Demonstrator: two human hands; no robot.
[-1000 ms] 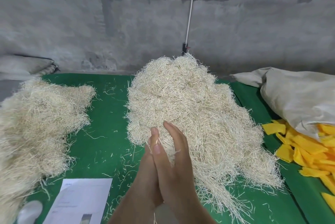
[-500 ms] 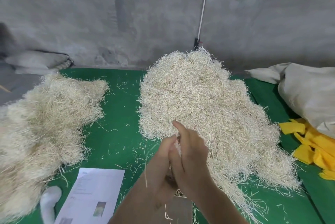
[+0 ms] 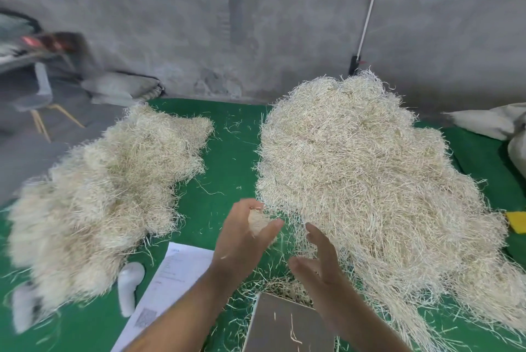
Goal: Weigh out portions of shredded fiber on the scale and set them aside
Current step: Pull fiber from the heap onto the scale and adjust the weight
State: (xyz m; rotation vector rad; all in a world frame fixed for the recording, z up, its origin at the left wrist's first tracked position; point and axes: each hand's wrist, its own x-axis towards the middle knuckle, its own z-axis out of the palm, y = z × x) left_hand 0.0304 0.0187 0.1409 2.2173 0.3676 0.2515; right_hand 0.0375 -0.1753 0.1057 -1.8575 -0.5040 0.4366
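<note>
A big heap of pale shredded fiber (image 3: 367, 181) covers the middle and right of the green table (image 3: 227, 152). A second, lower fiber pile (image 3: 108, 195) lies at the left. My left hand (image 3: 244, 237) holds a small wad of fiber (image 3: 259, 223) between thumb and fingers, above the green gap between the piles. My right hand (image 3: 321, 263) hovers beside it with spread, relaxed fingers and holds nothing, at the near edge of the big heap. The grey scale platform (image 3: 287, 326) sits below both hands with a few loose strands on it.
A printed sheet of paper (image 3: 176, 274) lies left of the scale, with a white object (image 3: 129, 286) beside it. A grey sack (image 3: 495, 121) and yellow pieces (image 3: 516, 222) sit at the right edge. A concrete wall stands behind; a chair (image 3: 39, 101) is at far left.
My hands were pressed together at the heap's near edge; they have come apart. The left hand now carries a small wad leftward, the right has opened. The view has swung left.
</note>
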